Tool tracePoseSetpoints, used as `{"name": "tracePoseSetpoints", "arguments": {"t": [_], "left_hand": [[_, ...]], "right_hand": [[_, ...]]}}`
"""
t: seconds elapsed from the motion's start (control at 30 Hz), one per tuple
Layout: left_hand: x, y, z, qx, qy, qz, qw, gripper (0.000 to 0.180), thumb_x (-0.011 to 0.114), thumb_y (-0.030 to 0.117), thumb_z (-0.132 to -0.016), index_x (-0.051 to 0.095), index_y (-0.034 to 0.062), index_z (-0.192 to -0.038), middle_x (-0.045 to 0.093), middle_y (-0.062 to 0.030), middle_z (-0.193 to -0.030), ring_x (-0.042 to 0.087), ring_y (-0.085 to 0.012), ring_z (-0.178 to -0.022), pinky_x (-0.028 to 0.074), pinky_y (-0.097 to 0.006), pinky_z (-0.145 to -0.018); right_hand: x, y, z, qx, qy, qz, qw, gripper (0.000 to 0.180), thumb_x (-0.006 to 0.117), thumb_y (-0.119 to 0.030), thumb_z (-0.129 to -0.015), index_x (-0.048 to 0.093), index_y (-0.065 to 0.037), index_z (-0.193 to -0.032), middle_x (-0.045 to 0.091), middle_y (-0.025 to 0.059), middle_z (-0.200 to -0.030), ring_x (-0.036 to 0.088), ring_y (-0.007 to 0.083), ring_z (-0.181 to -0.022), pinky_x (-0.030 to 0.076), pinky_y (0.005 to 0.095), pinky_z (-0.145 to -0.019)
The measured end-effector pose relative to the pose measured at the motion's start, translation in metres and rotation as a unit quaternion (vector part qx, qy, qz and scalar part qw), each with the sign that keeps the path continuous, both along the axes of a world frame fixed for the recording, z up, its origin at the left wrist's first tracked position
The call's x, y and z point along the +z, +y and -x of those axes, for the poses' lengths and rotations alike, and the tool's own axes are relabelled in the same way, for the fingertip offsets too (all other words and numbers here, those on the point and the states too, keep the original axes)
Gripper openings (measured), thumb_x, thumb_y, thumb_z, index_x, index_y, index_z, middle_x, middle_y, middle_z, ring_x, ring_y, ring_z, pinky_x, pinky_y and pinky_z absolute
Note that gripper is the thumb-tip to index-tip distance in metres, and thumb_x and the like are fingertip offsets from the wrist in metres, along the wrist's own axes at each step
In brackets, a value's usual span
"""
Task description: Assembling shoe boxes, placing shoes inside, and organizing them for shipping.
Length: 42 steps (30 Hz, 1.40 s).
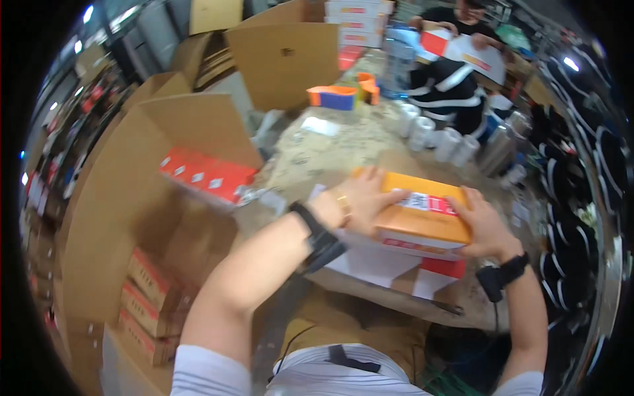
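Note:
An orange box with a white lower edge and a red-and-white label sits in front of me at the near edge of the table. My left hand holds its left end, thumb lying on the top face. Around the right end is my right hand, its thumb on top and the other fingers partly hidden behind the corner. Beneath the box lies white and red printed cardboard; whether it is a flat sheet or part of a carton I cannot tell.
A large open carton at my left holds red boxes and brown boxes. Farther back on the table are orange-and-blue tape dispensers, white rolls and a clear water jug. Another person handles a carton across the table.

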<state>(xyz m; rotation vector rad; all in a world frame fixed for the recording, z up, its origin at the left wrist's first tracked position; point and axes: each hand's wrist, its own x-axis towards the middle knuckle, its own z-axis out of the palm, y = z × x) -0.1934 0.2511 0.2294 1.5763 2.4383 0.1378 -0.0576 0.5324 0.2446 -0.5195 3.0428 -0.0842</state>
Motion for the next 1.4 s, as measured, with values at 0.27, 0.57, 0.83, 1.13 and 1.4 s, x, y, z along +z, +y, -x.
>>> {"name": "tracePoseSetpoints", "arguments": {"t": [0.27, 0.57, 0.83, 1.13, 1.4], "left_hand": [[-0.035, -0.008, -0.031, 0.062, 0.147, -0.162, 0.974, 0.096, 0.067, 0.067, -0.064, 0.035, 0.0283, -0.145, 0.025, -0.0292, -0.146, 0.023, -0.0454, -0.137, 0.020, -0.073, -0.099], [-0.050, -0.017, -0.038, 0.067, 0.117, -0.199, 0.971, 0.098, 0.085, 0.030, -0.052, 0.043, 0.0273, -0.140, 0.036, -0.0214, -0.142, 0.031, -0.0428, -0.134, 0.035, -0.058, -0.101], [-0.040, -0.003, -0.042, 0.027, 0.110, -0.194, 0.974, 0.089, 0.083, 0.023, -0.058, 0.045, 0.0244, -0.139, 0.029, -0.0241, -0.148, 0.026, -0.0477, -0.135, 0.033, -0.049, -0.108], [-0.047, -0.001, -0.056, 0.057, 0.142, -0.199, 0.968, 0.078, 0.081, 0.019, -0.060, 0.053, 0.0224, -0.133, 0.033, -0.0221, -0.146, 0.030, -0.0451, -0.134, 0.032, -0.054, -0.103], [-0.092, -0.047, -0.091, 0.171, -0.187, -0.579, 0.775, 0.087, 0.070, 0.024, -0.080, 0.019, 0.0093, -0.149, 0.018, -0.0172, -0.154, 0.019, -0.0330, -0.141, 0.010, -0.047, -0.115]], "right_hand": [[-0.048, -0.002, -0.020, -0.032, 0.141, 0.044, 0.988, 0.086, 0.045, -0.076, -0.076, 0.052, -0.012, -0.133, 0.035, 0.0262, -0.141, 0.035, 0.0453, -0.128, 0.028, 0.0505, -0.105], [-0.086, 0.005, -0.054, -0.163, 0.232, 0.309, 0.908, 0.088, 0.082, -0.053, -0.061, 0.053, -0.010, -0.132, 0.027, 0.0223, -0.149, 0.024, 0.0391, -0.139, 0.023, 0.0476, -0.113], [-0.088, 0.018, -0.081, -0.150, 0.276, 0.163, 0.935, 0.059, 0.080, -0.014, -0.067, 0.059, -0.007, -0.122, 0.050, 0.0148, -0.136, 0.045, 0.0348, -0.128, 0.041, 0.0422, -0.104], [-0.127, 0.016, -0.075, -0.179, 0.301, 0.465, 0.813, 0.060, 0.078, -0.021, -0.074, 0.052, -0.008, -0.127, 0.046, 0.0117, -0.133, 0.037, 0.0310, -0.134, 0.035, 0.0408, -0.108], [-0.133, 0.022, -0.110, -0.273, -0.109, 0.757, 0.584, 0.067, 0.074, -0.007, -0.073, 0.047, -0.006, -0.134, 0.056, 0.0054, -0.125, 0.052, 0.0198, -0.116, 0.042, 0.0372, -0.100]]}}
